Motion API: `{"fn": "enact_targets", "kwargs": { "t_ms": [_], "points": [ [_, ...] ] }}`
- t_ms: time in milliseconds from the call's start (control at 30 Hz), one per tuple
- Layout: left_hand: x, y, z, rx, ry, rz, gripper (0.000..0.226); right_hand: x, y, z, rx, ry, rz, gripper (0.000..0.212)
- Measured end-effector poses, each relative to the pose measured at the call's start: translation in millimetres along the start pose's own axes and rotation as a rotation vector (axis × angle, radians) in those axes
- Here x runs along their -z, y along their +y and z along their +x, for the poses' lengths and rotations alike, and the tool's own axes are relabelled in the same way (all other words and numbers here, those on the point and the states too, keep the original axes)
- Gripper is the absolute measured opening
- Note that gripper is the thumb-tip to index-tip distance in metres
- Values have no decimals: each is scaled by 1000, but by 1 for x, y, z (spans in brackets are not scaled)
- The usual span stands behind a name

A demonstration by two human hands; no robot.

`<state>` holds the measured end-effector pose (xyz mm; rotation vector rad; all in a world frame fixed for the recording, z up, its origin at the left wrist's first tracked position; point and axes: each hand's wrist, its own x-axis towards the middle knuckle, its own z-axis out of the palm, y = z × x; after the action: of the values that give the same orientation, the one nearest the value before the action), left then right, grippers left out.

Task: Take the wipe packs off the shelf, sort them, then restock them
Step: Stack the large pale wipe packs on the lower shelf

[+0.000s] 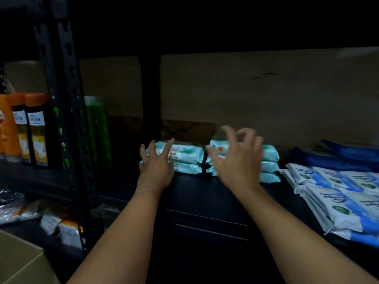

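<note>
Two stacks of teal wipe packs (184, 158) sit toward the back edge of the shelf (205, 193). The left hand (156, 167) is spread against the left stack; the right hand (238, 160), blurred, fingers loosely spread, holds nothing. The packs look soft, light and slippery: best held by the ends. Blue-and-white packs (338, 193) crowd the right edge; bottles (37, 130) stand beyond the upright.

Two teal pack stacks (205, 160) side by side mid-shelf (205, 193), toward its back; left hand (156, 169) spread against left stack; right hand (238, 160), blurred, fingers loosely curled before right stack; blue-white packs (338, 193) at right edge; bottles (30, 130) far left.
</note>
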<state>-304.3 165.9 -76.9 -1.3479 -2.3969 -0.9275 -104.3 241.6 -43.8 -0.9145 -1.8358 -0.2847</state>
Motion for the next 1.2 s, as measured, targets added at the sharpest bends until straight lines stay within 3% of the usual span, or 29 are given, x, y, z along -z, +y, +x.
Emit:
{"fn": "enact_targets", "kwargs": {
  "t_ms": [100,233,667,1000,1200],
  "points": [
    [4,3,-1,20,-27,-2,88,13,48,3,-274,-132,-112,85],
    [3,2,3,38,-73,15,89,15,67,-5,-395,-427,34,109],
    [-13,-9,21,69,-138,-100,67,-4,73,3,-269,-455,175,103],
    [-27,-23,68,133,-215,-38,69,-49,43,31,-302,-571,69,89],
    [-31,-33,85,86,-241,-19,84,-63,36,28,-309,-536,-13,88]
  ]
}}
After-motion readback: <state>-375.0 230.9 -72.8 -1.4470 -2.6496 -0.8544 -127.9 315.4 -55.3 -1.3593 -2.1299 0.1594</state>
